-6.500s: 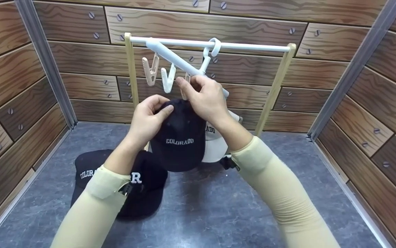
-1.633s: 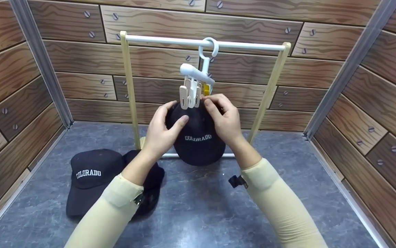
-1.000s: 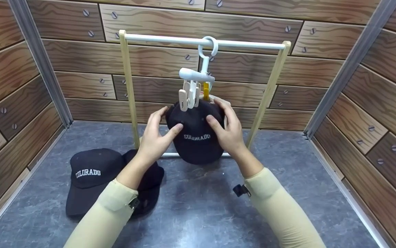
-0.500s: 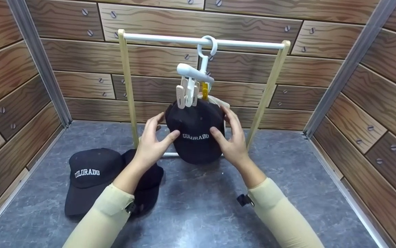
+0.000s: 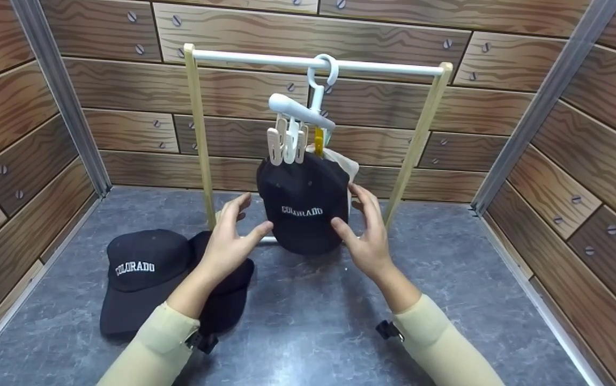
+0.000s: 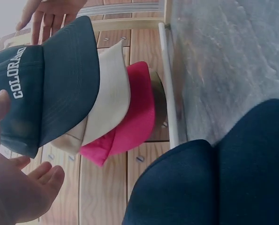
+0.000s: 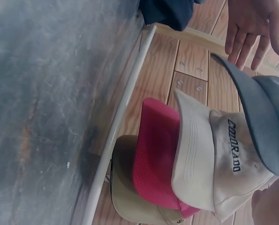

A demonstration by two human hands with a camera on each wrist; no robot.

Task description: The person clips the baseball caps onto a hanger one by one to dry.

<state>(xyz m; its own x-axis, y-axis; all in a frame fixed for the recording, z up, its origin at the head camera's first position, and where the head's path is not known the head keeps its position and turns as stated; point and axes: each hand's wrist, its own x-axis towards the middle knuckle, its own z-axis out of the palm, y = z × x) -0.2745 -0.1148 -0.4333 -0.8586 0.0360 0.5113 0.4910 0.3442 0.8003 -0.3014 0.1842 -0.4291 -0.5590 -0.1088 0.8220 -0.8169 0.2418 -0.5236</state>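
Observation:
A black COLORADO cap [image 5: 303, 206] hangs by its crown beneath a white clip hanger [image 5: 299, 111]. Beige and white clothespins [image 5: 289, 147] overlap the cap's top in the head view. My left hand [image 5: 228, 238] is spread just left of the cap, thumb close to its edge. On the other side my right hand [image 5: 368, 236] is spread too, with thumb and fingertips right at the cap's edge. Behind it hang a cream cap [image 7: 195, 150], a pink cap [image 7: 155, 154] and an olive cap [image 7: 130, 183], seen in the right wrist view.
The hanger hooks over the white bar [image 5: 254, 58] of a rack with wooden posts [image 5: 198, 128]. Its lower white rail [image 7: 113, 133] runs near the tabletop. Left of it on the grey table [image 5: 308, 321] lie a black COLORADO cap [image 5: 147, 268] and another black cap [image 5: 232, 292].
Earlier, my left hand held the black cap's top while my right hand pinched a clothespin. The hanger has since turned end-on, and both hands have slid down and outward, releasing the cap.

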